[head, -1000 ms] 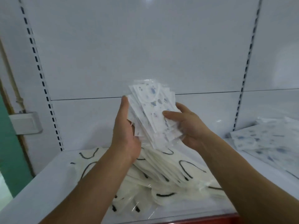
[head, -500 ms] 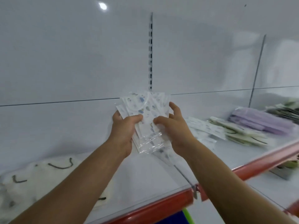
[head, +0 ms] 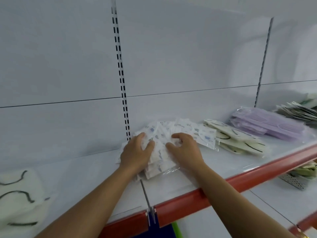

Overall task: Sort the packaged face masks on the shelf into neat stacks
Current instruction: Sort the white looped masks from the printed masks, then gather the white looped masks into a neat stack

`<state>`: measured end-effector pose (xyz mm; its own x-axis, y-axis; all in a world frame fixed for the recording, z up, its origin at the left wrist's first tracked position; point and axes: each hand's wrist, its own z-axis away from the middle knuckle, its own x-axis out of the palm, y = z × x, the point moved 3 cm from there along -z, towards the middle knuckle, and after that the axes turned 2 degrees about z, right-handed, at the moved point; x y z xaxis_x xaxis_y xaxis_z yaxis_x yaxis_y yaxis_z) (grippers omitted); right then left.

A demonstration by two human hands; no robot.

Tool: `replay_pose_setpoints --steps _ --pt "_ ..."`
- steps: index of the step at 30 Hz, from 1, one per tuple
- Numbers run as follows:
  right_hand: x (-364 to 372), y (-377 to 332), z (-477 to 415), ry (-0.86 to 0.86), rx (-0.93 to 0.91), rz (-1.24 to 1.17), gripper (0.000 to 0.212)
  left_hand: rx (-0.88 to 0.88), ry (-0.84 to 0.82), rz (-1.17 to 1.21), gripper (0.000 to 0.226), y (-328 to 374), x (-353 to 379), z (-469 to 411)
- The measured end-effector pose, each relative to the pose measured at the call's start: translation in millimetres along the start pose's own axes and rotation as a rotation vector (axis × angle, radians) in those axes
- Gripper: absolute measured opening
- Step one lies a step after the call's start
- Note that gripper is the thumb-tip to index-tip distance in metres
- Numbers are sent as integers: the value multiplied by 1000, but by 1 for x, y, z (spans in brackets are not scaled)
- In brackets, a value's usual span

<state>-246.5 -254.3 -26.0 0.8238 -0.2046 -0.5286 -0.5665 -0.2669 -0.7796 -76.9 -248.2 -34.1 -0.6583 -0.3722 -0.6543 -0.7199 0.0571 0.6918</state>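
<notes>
White plastic packets with a blue speckled print make up the one pile (head: 160,148) getting handled. It sits on the shelf (head: 240,179) right at the foot of the slotted upright (head: 121,79), spreading to its right. The sleeves are thin, glossy and crinkly, fanned out unevenly, so I can't count the single packets.

Two bare hands are on it. The left hand (head: 135,152) lies palm down over the end of the pile nearest the upright, fingers spread and relaxed, thumb resting on top. The right hand (head: 185,150) is on the end farther from the upright, fingers arched with the tips pressing on the packets.

I count five piles on this level:
- one soft cream pile with black ear loops (head: 18,194), well left of the upright, near the front edge
- the blue-print pile
- one flat cream stack with black loops (head: 236,138), right of the upright, touching the blue-print pile
- one lilac stack (head: 267,124), pleated and bagged in clear film, farther right
- one greyish fanned stack (head: 298,111), farthest right

The shelf is white metal with a red front lip. A second upright (head: 264,62) stands far to the right of the first. One clear divider strip (head: 145,194) runs from the first upright's foot toward the lip.
</notes>
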Motion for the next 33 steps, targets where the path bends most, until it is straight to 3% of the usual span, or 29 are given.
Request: replay_pose_setpoints --steps 13,18,23,27,33 --pt "-10 -16 -6 57 -59 30 30 60 119 62 50 4 -28 11" --pt "-17 -40 -4 99 -136 131 28 98 109 79 36 5 -45 23" --pt "1 -79 1 22 -253 213 29 105 68 -64 10 4 -78 46" --pt "38 -115 5 -62 -349 315 27 155 106 -306 13 -4 -120 74" --pt "131 -178 29 -285 -464 463 25 148 154 -452 19 -56 -189 115"
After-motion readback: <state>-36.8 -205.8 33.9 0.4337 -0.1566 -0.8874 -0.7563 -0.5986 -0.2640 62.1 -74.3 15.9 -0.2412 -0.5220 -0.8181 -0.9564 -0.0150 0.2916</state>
